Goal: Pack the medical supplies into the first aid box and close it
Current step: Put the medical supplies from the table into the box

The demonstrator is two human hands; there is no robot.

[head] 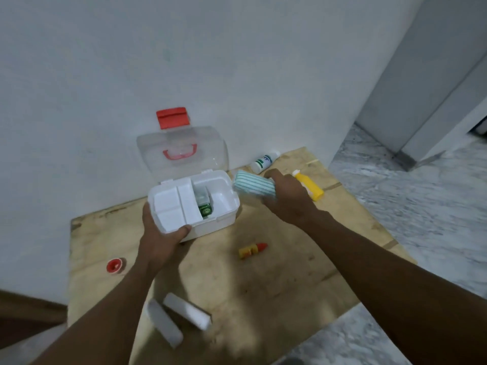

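Two grips full: left hand (pixel 160 241) clasps first aid box (pixel 220 204); right hand (pixel 287 198) holds striped pack (pixel 253 184).

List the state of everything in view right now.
first aid box: open, items inside
lid: swung up
left hand: grips box's near corner
right hand: holds striped pack beside box
white bottle: lying on its side
yellow bottle: lying on its side
red-capped tube: lying outside the box
white packs: lying outside the box
red roll: outside the box
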